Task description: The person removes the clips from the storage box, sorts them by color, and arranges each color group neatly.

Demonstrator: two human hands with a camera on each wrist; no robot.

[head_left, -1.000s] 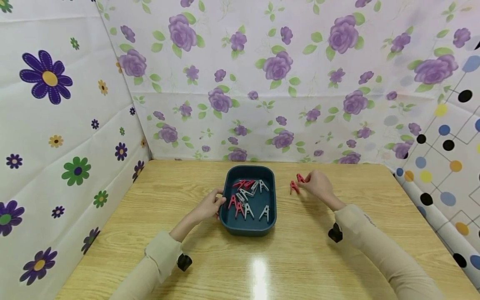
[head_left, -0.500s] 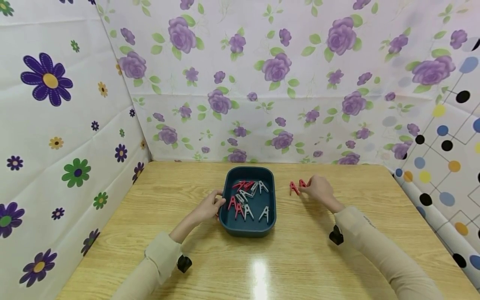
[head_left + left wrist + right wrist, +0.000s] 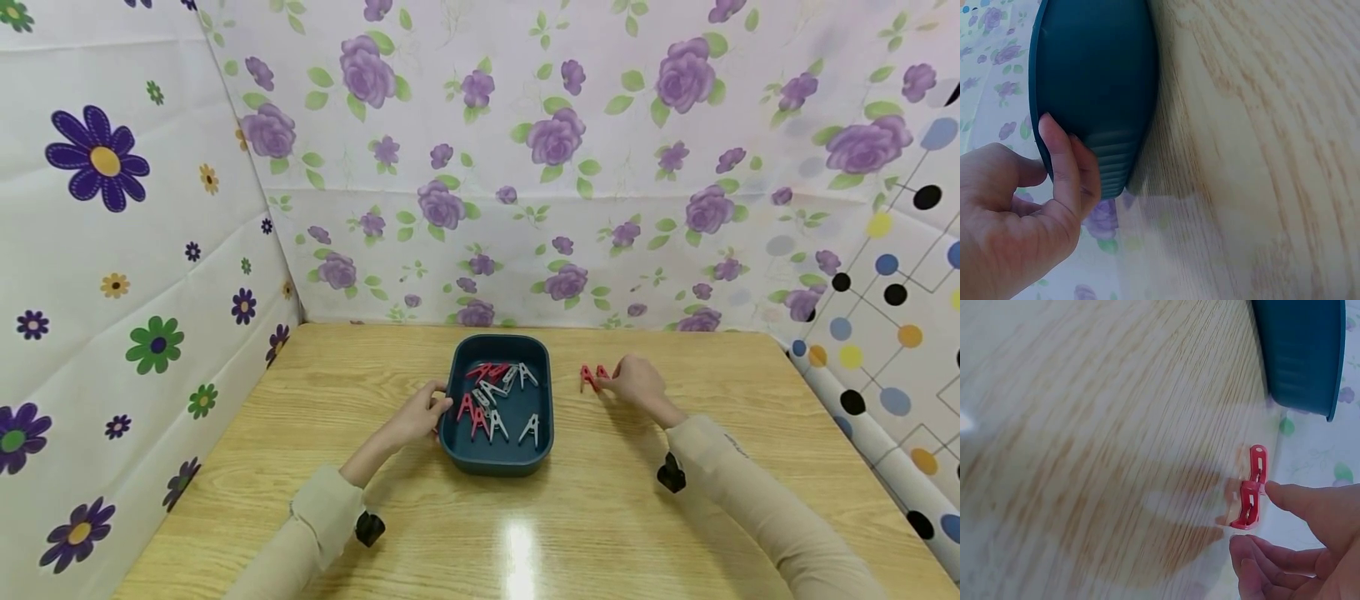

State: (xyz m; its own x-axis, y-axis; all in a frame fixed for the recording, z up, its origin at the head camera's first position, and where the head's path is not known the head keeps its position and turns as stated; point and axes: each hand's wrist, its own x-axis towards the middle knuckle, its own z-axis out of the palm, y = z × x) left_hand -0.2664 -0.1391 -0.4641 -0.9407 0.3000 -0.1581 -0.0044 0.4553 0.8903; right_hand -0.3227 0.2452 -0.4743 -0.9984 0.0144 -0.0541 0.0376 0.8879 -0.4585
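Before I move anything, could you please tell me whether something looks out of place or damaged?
I see nothing spilled or damaged. Slightly odd are two red clothespins outside the blue bin, by the right hand, while other clothespins, red and grey, lie inside it.

I face a pale, wood-grained table [image 3: 615, 542], with a white streak of glare [image 3: 519, 554] on its near part. Beyond its far edge I see a back cloth [image 3: 495, 225] of purple roses and green leaves, creased across. On my left is a white cloth [image 3: 82, 267] with purple, green and orange flowers; on my right, a dotted cloth [image 3: 877, 325] in black, blue, yellow and orange, crossed by thin lines.
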